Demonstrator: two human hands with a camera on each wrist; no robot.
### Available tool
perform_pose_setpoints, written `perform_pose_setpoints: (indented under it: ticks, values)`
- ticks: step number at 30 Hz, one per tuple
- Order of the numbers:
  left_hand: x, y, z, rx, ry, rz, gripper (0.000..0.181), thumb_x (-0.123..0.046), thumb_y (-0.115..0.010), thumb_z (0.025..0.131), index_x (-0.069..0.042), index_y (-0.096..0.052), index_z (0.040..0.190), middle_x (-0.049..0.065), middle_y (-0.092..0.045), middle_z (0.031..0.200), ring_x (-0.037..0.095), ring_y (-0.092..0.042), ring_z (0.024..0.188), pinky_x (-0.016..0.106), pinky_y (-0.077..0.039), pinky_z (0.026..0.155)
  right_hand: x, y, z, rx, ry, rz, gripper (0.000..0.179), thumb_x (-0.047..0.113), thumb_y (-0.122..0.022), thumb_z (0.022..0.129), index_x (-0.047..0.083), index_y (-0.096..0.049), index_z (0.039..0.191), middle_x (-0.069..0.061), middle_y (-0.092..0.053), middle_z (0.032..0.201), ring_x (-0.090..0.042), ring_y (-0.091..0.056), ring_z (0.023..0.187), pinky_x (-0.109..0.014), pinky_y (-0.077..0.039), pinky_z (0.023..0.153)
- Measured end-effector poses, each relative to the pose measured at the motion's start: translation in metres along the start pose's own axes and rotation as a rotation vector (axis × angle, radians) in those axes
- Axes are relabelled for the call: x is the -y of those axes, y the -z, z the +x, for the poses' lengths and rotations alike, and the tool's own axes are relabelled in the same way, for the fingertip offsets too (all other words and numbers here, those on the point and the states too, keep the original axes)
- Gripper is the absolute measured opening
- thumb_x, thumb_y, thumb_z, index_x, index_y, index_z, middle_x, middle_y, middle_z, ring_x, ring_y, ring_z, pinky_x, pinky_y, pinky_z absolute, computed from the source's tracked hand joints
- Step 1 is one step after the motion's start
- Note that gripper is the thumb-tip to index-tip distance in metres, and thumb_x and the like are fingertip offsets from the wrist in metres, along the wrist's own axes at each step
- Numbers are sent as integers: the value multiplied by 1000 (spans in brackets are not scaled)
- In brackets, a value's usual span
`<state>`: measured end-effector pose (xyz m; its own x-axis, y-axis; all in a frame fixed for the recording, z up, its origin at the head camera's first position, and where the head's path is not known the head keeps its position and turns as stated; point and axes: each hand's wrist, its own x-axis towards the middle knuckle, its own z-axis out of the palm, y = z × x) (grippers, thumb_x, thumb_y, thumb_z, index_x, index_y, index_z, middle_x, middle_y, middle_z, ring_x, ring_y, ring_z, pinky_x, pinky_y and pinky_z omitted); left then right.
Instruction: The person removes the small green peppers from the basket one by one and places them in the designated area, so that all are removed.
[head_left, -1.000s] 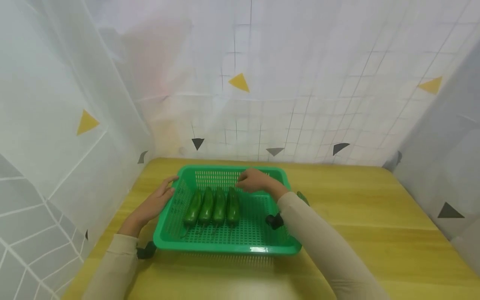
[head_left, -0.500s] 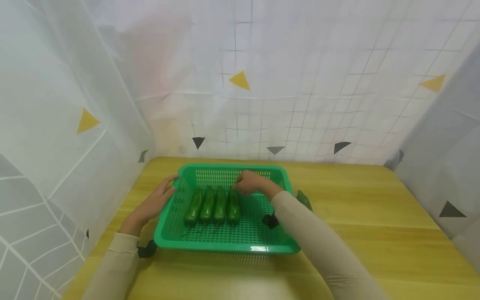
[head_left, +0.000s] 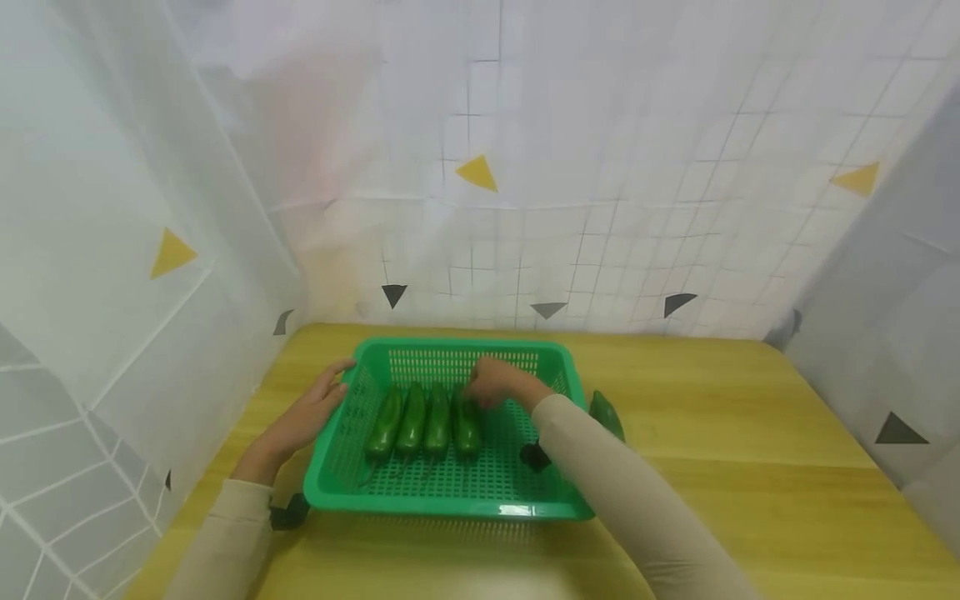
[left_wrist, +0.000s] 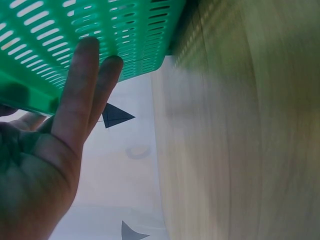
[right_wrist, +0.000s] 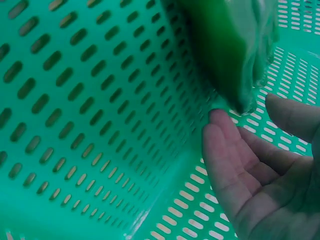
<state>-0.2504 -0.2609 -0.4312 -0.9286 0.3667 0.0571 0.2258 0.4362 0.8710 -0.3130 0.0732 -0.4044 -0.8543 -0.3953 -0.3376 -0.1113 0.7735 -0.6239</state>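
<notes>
A green plastic basket (head_left: 450, 505) with slotted walls stands on the table. Several long green chili peppers (head_left: 412, 421) lie side by side in its left half, stems toward me. My left hand (head_left: 303, 417) rests against the basket's left side. In the left wrist view, straight fingers of that hand (left_wrist: 75, 120) lie along the outer wall. My right hand (head_left: 498, 383) is inside the basket, at the far end of the rightmost pepper (head_left: 467, 433). The right wrist view has this hand (right_wrist: 265, 180) close below a pepper's tip (right_wrist: 235, 95), thumb and fingers apart.
Another green pepper (head_left: 606, 415) lies on the wooden table (head_left: 735, 433) just right of the basket, partly behind my right sleeve (head_left: 630, 500). A white patterned sheet (head_left: 480, 233) covers the wall behind and both sides.
My right hand has moved slightly left and toward me, alongside the rightmost pepper. More of the pepper outside the basket now shows past my sleeve. My left hand stays at the basket's side.
</notes>
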Motion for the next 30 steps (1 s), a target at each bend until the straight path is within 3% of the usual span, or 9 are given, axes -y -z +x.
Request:
perform_pose_setpoints:
  ticks: [5,12,15,20,25,30]
  values:
    - [-2,-1,-2,-1,-8,5,53,-31,-31,114,-13,-17,161,24,-9,165,55,-21,144,73,-24,109,1,-3,1,20,-38,46,17,9,-67,98,-7,-70,103,-15,-70,86,-26,-72,80,-33,-61,70]
    - [-2,-1,0,2,1,-3,52,-31,-31,114,-14,-17,161,23,-11,165,53,-24,144,71,-26,109,-1,-6,3,19,-47,-14,19,8,-66,98,-4,-68,83,-14,-70,82,-26,-72,77,-33,-61,67]
    - [-1,-1,0,6,1,-2,53,-31,-30,114,-14,-16,162,23,-11,165,53,-25,144,71,-27,109,-1,-8,3,17,-48,-12,19,7,-66,98,-3,-67,82,-14,-69,81,-26,-72,77,-32,-60,66]
    - [0,-2,0,1,6,2,53,-32,-30,114,-15,-16,162,22,-9,166,53,-23,145,72,-24,110,2,-11,2,31,-50,17,12,6,-65,98,-6,-69,97,-14,-69,86,-27,-72,80,-33,-61,68]
    - [3,-3,0,3,5,-14,54,-34,-31,113,-14,-17,162,23,-12,165,53,-27,143,70,-27,109,2,-12,2,45,-50,15,26,4,-64,99,-11,-64,120,-15,-69,93,-25,-71,81,-32,-61,68]
    - [2,-3,-1,6,2,-26,54,-34,-32,113,-15,-17,162,23,-12,165,52,-28,142,70,-28,109,4,-12,2,42,-50,6,28,4,-64,99,-11,-64,122,-17,-69,97,-26,-71,81,-31,-60,67]
